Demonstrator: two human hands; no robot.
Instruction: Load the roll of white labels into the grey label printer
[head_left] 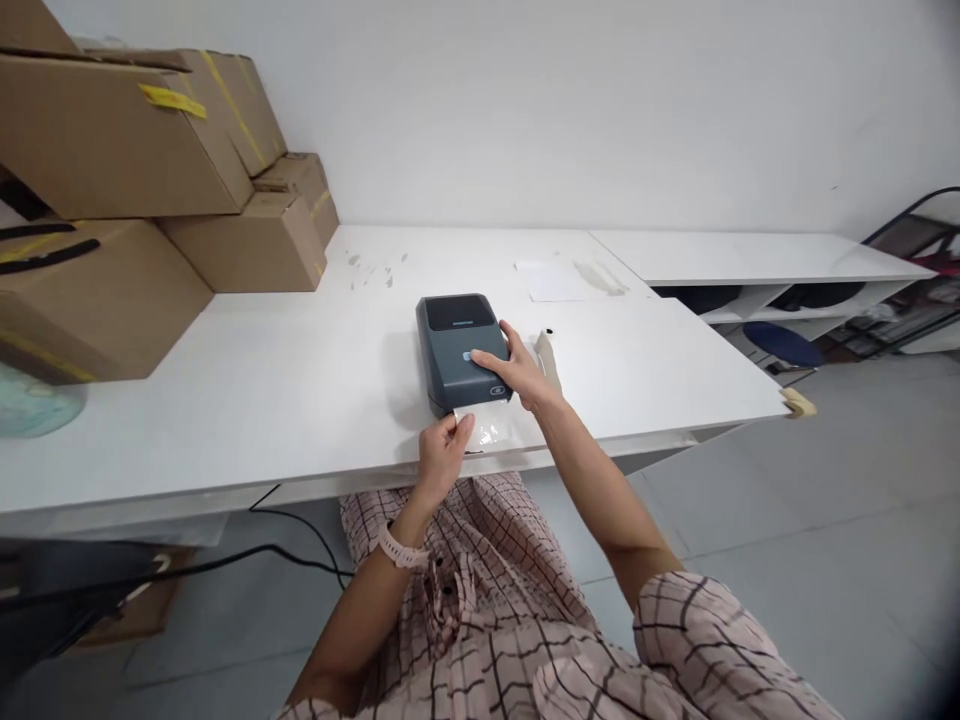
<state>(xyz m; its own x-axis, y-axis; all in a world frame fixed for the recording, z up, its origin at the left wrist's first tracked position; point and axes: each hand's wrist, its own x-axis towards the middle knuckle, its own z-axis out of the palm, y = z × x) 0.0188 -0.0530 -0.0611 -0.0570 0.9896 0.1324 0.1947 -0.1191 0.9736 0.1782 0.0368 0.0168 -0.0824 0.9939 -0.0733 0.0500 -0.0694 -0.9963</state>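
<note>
A dark grey-blue label printer (450,350) sits on the white table, its front towards me. A glossy white label strip (491,424) sticks out of its front slot and lies towards the table's edge. My left hand (439,458) pinches the left side of this strip between thumb and fingers, close to the slot. On the printer's right side my right hand (521,373) grips the body, the thumb on top by the light button and the fingers along the side. A curled pale strip or roll (547,358) lies just right of the printer, partly hidden by my right hand.
Cardboard boxes (120,135) are stacked at the table's left. A white paper (551,282) lies towards the back of the white table (300,400). A lower shelf unit (750,255) and a blue stool (784,343) stand at the right. Black cables (277,550) hang below the table.
</note>
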